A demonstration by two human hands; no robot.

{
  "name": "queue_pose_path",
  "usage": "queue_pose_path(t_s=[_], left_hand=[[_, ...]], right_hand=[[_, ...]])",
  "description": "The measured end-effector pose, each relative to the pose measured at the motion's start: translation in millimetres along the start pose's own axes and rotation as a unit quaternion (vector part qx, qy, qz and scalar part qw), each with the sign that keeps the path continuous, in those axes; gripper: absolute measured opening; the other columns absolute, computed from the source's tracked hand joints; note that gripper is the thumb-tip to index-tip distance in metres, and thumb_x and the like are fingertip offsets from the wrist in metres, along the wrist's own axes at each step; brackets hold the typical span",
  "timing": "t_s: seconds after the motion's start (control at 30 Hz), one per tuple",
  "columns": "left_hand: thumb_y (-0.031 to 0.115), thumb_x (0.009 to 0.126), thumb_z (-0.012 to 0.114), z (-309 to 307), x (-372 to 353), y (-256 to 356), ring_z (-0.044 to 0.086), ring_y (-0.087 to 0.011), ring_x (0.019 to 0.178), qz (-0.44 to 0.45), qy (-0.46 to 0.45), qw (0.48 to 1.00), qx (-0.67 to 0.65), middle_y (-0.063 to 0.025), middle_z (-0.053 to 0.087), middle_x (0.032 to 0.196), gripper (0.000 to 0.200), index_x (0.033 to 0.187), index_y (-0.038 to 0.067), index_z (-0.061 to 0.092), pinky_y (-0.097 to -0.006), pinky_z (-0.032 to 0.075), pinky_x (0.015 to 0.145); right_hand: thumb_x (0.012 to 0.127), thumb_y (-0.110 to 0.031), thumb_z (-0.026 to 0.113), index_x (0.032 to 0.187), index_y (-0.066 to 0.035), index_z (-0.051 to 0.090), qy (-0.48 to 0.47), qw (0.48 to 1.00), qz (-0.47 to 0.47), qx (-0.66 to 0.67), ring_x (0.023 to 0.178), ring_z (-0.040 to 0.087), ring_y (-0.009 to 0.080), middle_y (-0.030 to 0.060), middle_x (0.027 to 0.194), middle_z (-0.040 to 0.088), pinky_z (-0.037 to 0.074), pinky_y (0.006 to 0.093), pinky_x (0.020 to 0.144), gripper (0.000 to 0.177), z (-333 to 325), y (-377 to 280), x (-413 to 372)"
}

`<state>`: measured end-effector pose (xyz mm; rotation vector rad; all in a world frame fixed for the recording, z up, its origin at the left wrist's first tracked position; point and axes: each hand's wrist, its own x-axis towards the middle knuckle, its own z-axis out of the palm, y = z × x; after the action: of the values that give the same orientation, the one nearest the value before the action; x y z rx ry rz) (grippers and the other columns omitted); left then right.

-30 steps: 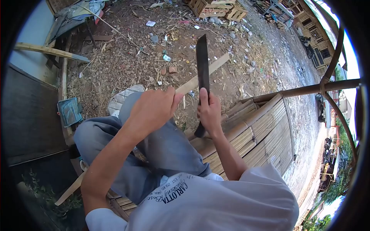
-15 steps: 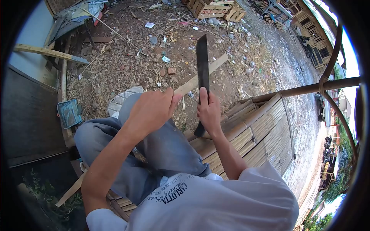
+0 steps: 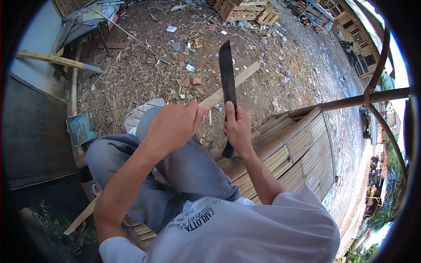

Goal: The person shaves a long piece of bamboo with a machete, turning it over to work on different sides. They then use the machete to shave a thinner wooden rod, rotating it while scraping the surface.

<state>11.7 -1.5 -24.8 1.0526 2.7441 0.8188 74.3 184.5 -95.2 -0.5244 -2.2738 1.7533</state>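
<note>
My left hand [image 3: 175,125] is closed around a flat, pale bamboo strip [image 3: 250,75], which slants up and away to the right beyond my fingers. A pale strip end [image 3: 81,217] also shows below my left forearm; the stretch between is hidden by my arm and legs. In my right hand [image 3: 238,127] is a machete [image 3: 227,72] with a dark blade, gripped by its dark handle with the thumb laid along it. The blade points up and away, tilted slightly left, and crosses over the strip just beyond my left hand.
My bent legs [image 3: 184,166] lie under my hands. Slatted bamboo seating [image 3: 294,153] extends to the right, under a horizontal pole [image 3: 364,97]. Littered ground [image 3: 144,57] lies ahead, with wooden crates [image 3: 245,12] at the back. A blue plastic container [image 3: 80,129] stands left.
The machete blade has tilted a little to the left, its tip shifting left, and its handle end has swung slightly right. My left hand and the strip stay nearly in place.
</note>
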Motion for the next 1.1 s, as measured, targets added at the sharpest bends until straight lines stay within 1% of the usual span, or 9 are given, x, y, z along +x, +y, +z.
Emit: queue_pose_path(t_s=[0.13, 0.3, 0.43, 0.5, 0.7, 0.83, 0.9, 0.93, 1.1], left_hand=[[0.033, 0.101, 0.047, 0.0, 0.9, 2.6, 0.056, -0.0393, 0.058, -0.005, -0.014, 1.0, 0.009, -0.0164, 0.056, 0.06, 0.036, 0.081, 0.003, 0.052, -0.0498, 0.04, 0.055], [0.032, 0.101, 0.047, 1.6, 0.3, 1.1, 0.056, -0.0393, 0.058, -0.006, -0.01, 1.0, 0.009, -0.0162, 0.056, 0.059, 0.035, 0.081, 0.003, 0.052, -0.0498, 0.04, 0.055], [0.032, 0.101, 0.047, 2.8, -0.7, 2.1, 0.056, -0.0392, 0.058, -0.006, -0.011, 1.0, 0.006, -0.0164, 0.056, 0.06, 0.035, 0.081, 0.004, 0.052, -0.05, 0.04, 0.055], [0.032, 0.101, 0.047, 2.1, 0.3, 1.5, 0.056, -0.0391, 0.059, -0.006, -0.011, 1.0, 0.008, -0.0164, 0.056, 0.06, 0.035, 0.081, 0.004, 0.052, -0.0501, 0.04, 0.055], [0.033, 0.101, 0.047, 1.2, -0.8, 3.8, 0.057, -0.0391, 0.06, -0.011, -0.008, 1.0, 0.003, -0.0165, 0.056, 0.06, 0.036, 0.081, 0.003, 0.052, -0.0501, 0.04, 0.056], [0.032, 0.101, 0.047, 2.6, 0.3, 2.3, 0.057, -0.0392, 0.06, -0.005, -0.014, 1.0, 0.001, -0.0166, 0.057, 0.062, 0.036, 0.081, 0.003, 0.052, -0.0499, 0.041, 0.056], [0.032, 0.101, 0.047, 2.3, -2.4, 4.9, 0.056, -0.0391, 0.06, -0.011, -0.021, 1.0, -0.003, -0.0165, 0.057, 0.062, 0.036, 0.08, 0.003, 0.052, -0.05, 0.041, 0.056], [0.032, 0.101, 0.047, 0.1, -0.2, 4.9, 0.056, -0.0391, 0.059, -0.012, -0.019, 1.0, -0.001, -0.0165, 0.057, 0.061, 0.036, 0.08, 0.003, 0.052, -0.05, 0.041, 0.056], [0.032, 0.1, 0.048, 2.1, 1.2, 2.3, 0.055, -0.0392, 0.058, -0.002, 0.002, 1.0, -0.005, -0.0166, 0.056, 0.06, 0.035, 0.08, 0.003, 0.052, -0.0497, 0.04, 0.055]], right_hand=[[0.101, -0.039, 0.048, 0.075, 0.001, 0.055, 0.069, 0.996, 0.048, -0.021, 0.054, 0.044, 0.0157, 0.0079, 0.056, 0.048, 0.036, 0.0365, 0.053, 0.048, -21.4, -14.8, 26.9], [0.102, -0.038, 0.048, 0.072, 0.0, 0.052, 0.027, 0.997, -0.009, -0.077, 0.053, 0.043, 0.0118, 0.0039, 0.054, 0.045, 0.035, 0.0337, 0.05, 0.048, -10.7, -5.0, 4.4], [0.101, -0.038, 0.05, 0.077, 0.001, 0.054, 0.053, 0.995, 0.08, -0.004, 0.056, 0.044, 0.0132, 0.0054, 0.057, 0.046, 0.037, 0.0353, 0.053, 0.046, -20.2, -16.5, 15.2], [0.103, -0.036, 0.048, 0.071, -0.001, 0.049, -0.026, 0.998, -0.004, -0.064, 0.053, 0.041, 0.0093, 0.0014, 0.055, 0.043, 0.033, 0.0313, 0.049, 0.046, -0.7, -11.8, -12.6], [0.101, -0.037, 0.05, 0.077, 0.0, 0.056, 0.074, 0.996, 0.043, -0.01, 0.052, 0.042, 0.0127, 0.0048, 0.056, 0.047, 0.034, 0.0346, 0.05, 0.044, -9.7, -8.9, 11.1], [0.102, -0.036, 0.048, 0.072, -0.001, 0.051, 0.0, 0.998, 0.015, -0.065, 0.051, 0.04, 0.01, 0.0025, 0.054, 0.043, 0.033, 0.0334, 0.048, 0.047, -18.7, -16.0, 1.1], [0.1, -0.04, 0.053, 0.075, -0.009, 0.049, 0.062, 0.998, 0.024, -0.01, 0.046, 0.039, 0.0033, -0.0069, 0.055, 0.039, 0.029, 0.0227, 0.042, 0.041, -22.4, -14.1, 14.1], [0.101, -0.038, 0.051, 0.077, 0.001, 0.055, 0.05, 0.997, 0.025, -0.055, 0.052, 0.043, 0.0117, 0.0042, 0.056, 0.048, 0.034, 0.035, 0.049, 0.046, -15.0, -13.0, 4.5], [0.101, -0.037, 0.05, 0.077, 0.002, 0.055, 0.018, 0.991, -0.025, -0.134, 0.051, 0.04, 0.0122, 0.0035, 0.054, 0.044, 0.034, 0.0359, 0.049, 0.046, -14.0, -14.5, 5.2]])
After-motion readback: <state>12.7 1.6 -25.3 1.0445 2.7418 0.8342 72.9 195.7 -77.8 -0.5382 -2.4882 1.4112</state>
